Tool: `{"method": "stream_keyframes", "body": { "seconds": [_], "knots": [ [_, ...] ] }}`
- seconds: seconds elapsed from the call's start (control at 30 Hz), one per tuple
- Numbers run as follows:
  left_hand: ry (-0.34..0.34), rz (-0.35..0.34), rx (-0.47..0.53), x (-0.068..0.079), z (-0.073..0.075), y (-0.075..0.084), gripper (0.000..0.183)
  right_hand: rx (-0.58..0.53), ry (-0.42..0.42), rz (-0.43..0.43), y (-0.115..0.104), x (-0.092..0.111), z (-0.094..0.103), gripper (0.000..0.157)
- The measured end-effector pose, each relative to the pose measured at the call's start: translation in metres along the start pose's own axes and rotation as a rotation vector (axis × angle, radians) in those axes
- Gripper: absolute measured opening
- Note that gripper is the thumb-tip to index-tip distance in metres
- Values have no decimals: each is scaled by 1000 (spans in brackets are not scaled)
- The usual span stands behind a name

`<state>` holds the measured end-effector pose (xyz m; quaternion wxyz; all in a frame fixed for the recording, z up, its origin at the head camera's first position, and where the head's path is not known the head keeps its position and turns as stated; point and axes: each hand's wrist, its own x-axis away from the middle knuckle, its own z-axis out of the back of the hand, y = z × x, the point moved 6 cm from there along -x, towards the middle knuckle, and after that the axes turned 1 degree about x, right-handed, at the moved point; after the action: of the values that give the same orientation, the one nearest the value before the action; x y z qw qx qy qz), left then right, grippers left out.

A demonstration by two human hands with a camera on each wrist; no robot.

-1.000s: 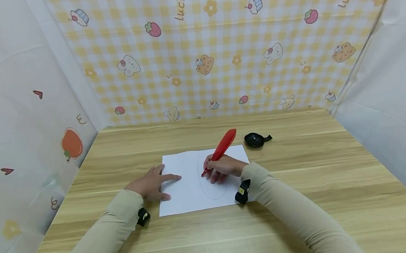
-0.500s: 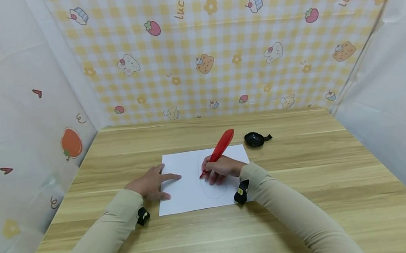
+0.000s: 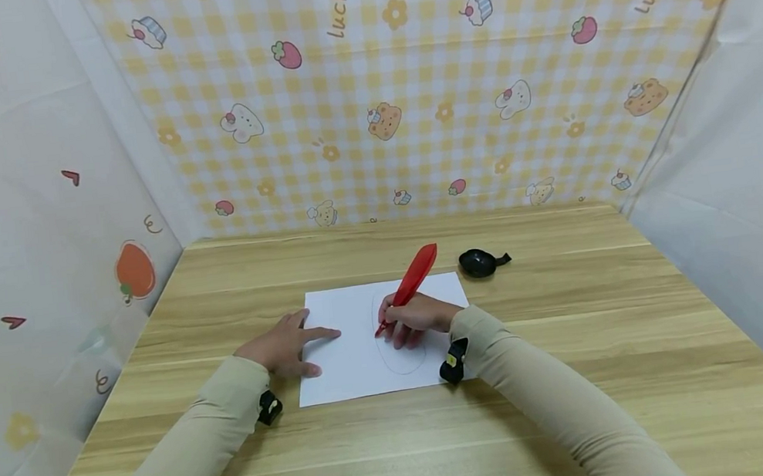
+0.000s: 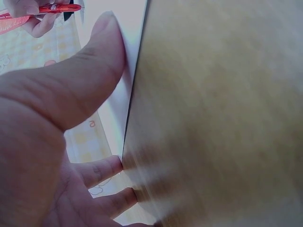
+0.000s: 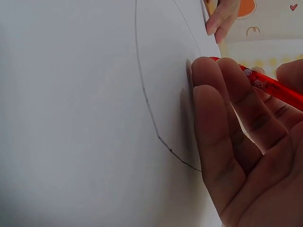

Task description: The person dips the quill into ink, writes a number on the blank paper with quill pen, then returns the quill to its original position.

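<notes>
My right hand [image 3: 419, 314] pinches a red feather-shaped pen [image 3: 420, 271], its plume leaning up and to the right. The pen's tip meets the white sheet of paper [image 3: 347, 377] near the left side of a thin, long oval outline. That drawn line [image 5: 145, 94] shows closely in the right wrist view, beside my curled lower fingers. On the sheet's left edge rests my left hand [image 3: 284, 349], fingers spread and thumb apart. In the left wrist view, my left thumb [image 4: 102, 56] lies along the paper's edge, and the red pen [image 4: 57, 8] appears at the top corner.
Behind the sheet's right corner lies a small black rounded object [image 3: 478, 263] with a short tail. The wood-grain table [image 3: 349, 458] extends around the paper. A yellow checked cloth [image 3: 337, 80] hangs at the back, with pale cloths at both sides.
Over the past second my right hand and the pen have shifted slightly left, and the tip a little nearer to me. In the last half second they barely moved. My left hand stayed put.
</notes>
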<state>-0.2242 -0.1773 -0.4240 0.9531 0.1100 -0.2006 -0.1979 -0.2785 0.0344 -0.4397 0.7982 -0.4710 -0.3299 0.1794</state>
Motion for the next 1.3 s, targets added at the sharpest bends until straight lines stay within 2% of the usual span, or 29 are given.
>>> {"method": "stream_keyframes", "body": {
  "seconds": [0.4, 0.77, 1.07, 1.3],
  "knots": [
    [-9, 7, -8, -2, 0, 0, 62, -10, -2, 19, -1, 3, 5, 14],
    [-31, 12, 5, -3, -2, -2, 63, -19, 42, 48, -2, 12, 25, 13],
    [-29, -11, 9, 0, 1, -1, 62, -8, 130, 53, 1, 24, 50, 13],
    [-39, 7, 8, -3, -1, -2, 62, -18, 204, 62, 10, 35, 71, 12]
  ]
}}
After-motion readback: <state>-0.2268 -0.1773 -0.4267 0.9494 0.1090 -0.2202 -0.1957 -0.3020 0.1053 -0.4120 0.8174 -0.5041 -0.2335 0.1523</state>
